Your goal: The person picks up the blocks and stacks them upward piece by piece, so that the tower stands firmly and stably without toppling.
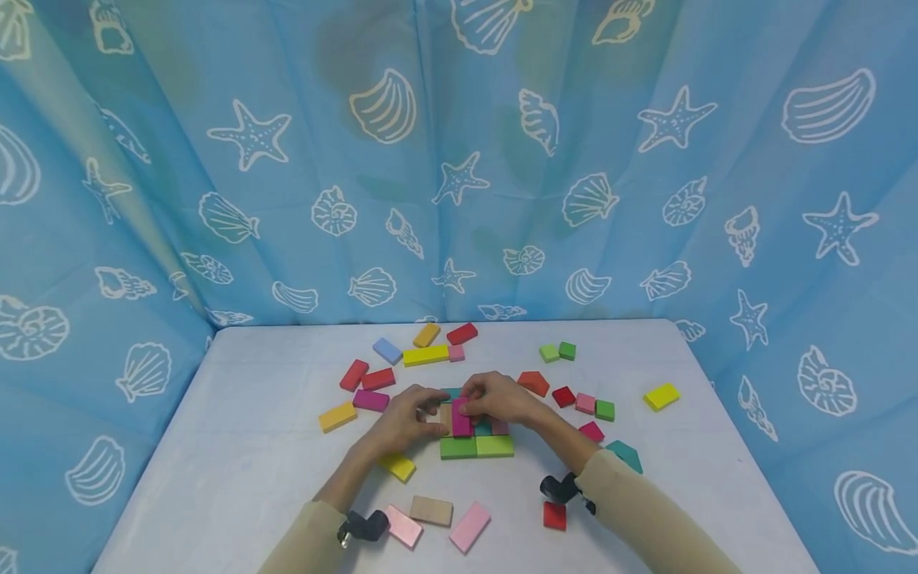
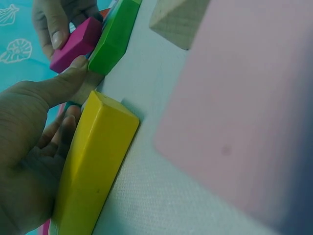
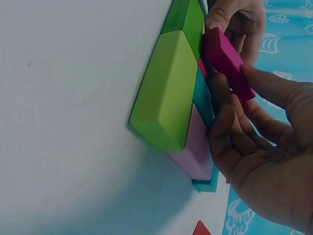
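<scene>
The right hand (image 1: 498, 399) pinches a magenta block (image 1: 461, 418) between thumb and fingers, over a flat group of blocks. In the right wrist view the magenta block (image 3: 227, 63) is tilted in the right hand (image 3: 266, 132). At the group's left side, the left hand (image 1: 407, 421) has thumb and fingers around a natural wood block (image 1: 446, 418). Two green blocks, one darker (image 1: 457, 448) and one lighter (image 1: 495, 446), form the near edge; teal and pink pieces lie behind them. In the left wrist view, the left thumb (image 2: 73, 78) is beside the wood block (image 2: 88, 85).
Around the group lie loose blocks: yellow (image 1: 398, 467), pink (image 1: 469, 527), wood (image 1: 432, 510) and red (image 1: 555, 516) nearer the body, several red, orange and yellow ones at the back left, and a teal piece (image 1: 624, 455) by the right forearm. A patterned curtain (image 1: 459, 239) hangs behind the table.
</scene>
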Action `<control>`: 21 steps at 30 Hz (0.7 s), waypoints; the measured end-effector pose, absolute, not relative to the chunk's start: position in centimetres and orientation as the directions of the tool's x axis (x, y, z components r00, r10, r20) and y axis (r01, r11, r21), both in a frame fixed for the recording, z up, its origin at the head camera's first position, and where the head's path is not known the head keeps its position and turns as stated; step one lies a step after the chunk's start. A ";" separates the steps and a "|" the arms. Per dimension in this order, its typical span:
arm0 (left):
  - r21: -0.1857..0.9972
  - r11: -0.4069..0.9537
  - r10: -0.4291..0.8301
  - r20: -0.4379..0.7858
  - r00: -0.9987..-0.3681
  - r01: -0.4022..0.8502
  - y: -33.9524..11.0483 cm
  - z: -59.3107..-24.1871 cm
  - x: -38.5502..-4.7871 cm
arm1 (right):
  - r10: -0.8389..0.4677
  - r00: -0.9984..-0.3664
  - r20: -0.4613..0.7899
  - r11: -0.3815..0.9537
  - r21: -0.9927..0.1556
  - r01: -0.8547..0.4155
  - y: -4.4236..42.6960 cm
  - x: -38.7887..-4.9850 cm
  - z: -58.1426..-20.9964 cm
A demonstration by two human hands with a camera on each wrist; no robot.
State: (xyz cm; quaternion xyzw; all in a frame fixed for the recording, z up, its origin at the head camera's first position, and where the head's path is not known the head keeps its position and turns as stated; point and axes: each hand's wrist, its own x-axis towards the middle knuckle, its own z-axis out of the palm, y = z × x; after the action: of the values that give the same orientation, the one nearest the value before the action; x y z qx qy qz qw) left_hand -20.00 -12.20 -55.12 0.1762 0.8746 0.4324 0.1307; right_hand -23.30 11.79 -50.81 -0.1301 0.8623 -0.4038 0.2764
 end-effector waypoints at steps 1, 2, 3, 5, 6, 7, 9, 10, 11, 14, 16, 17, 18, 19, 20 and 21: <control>0.802 0.564 0.421 -0.077 -0.904 0.194 -12.2 -55.1 -20.0 | -0.442 -0.816 -0.371 0.646 -0.764 -0.002 11.7 -23.3 -50.8; 0.802 0.565 0.418 -0.078 -0.905 0.191 -12.2 -55.1 -20.0 | -0.439 -0.819 -0.370 0.651 -0.759 -0.005 11.6 -23.3 -50.8; 0.801 0.567 0.416 -0.078 -0.906 0.191 -12.2 -55.1 -20.0 | -0.435 -0.821 -0.370 0.656 -0.754 -0.007 11.6 -23.3 -50.8; 0.801 0.567 0.417 -0.079 -0.905 0.192 -12.2 -55.2 -20.1 | -0.432 -0.824 -0.368 0.662 -0.749 -0.012 11.4 -23.3 -50.8; 0.800 0.568 0.419 -0.080 -0.905 0.193 -12.2 -55.2 -20.1 | -0.433 -0.824 -0.366 0.663 -0.749 -0.016 11.4 -23.3 -50.7; 0.800 0.568 0.421 -0.079 -0.904 0.195 -12.2 -55.3 -20.2 | -0.434 -0.824 -0.364 0.662 -0.749 -0.018 11.4 -23.3 -50.7; 0.798 0.569 0.424 -0.077 -0.903 0.199 -12.2 -55.4 -20.2 | -0.436 -0.825 -0.358 0.661 -0.750 -0.024 11.3 -23.2 -50.7; 0.797 0.569 0.426 -0.075 -0.902 0.202 -12.2 -55.5 -20.3 | -0.436 -0.827 -0.355 0.660 -0.751 -0.026 11.3 -23.2 -50.7; 0.797 0.568 0.429 -0.074 -0.901 0.205 -12.1 -55.5 -20.3 | -0.436 -0.829 -0.352 0.661 -0.750 -0.030 11.3 -23.2 -50.7; 0.798 0.568 0.428 -0.075 -0.901 0.203 -12.1 -55.6 -20.3 | -0.430 -0.834 -0.346 0.670 -0.741 -0.038 11.2 -23.1 -50.6; 0.800 0.565 0.426 -0.073 -0.902 0.203 -12.1 -55.5 -20.3 | -0.426 -0.837 -0.344 0.676 -0.735 -0.043 11.2 -23.1 -50.6; 0.800 0.565 0.426 -0.072 -0.902 0.203 -12.1 -55.5 -20.3 | -0.425 -0.838 -0.342 0.679 -0.733 -0.045 11.1 -23.1 -50.6; 0.800 0.566 0.425 -0.073 -0.902 0.202 -12.2 -55.5 -20.2 | -0.423 -0.839 -0.341 0.680 -0.732 -0.045 11.1 -23.1 -50.6; 0.799 0.566 0.424 -0.072 -0.903 0.202 -12.2 -55.5 -20.2 | -0.423 -0.840 -0.340 0.679 -0.732 -0.046 11.1 -23.1 -50.5; 0.799 0.567 0.422 -0.071 -0.904 0.202 -12.2 -55.5 -20.2 | -0.422 -0.841 -0.339 0.678 -0.733 -0.045 11.1 -23.1 -50.5; 0.799 0.567 0.420 -0.070 -0.905 0.202 -12.2 -55.4 -20.2 | -0.422 -0.841 -0.338 0.678 -0.734 -0.045 11.0 -23.1 -50.5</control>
State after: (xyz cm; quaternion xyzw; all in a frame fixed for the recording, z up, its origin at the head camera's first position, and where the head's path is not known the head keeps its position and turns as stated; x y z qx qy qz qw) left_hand -20.16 -12.17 -55.44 0.1775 0.8760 0.4300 0.1272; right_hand -23.15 11.02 -50.51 -0.1327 0.8815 -0.3788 0.2488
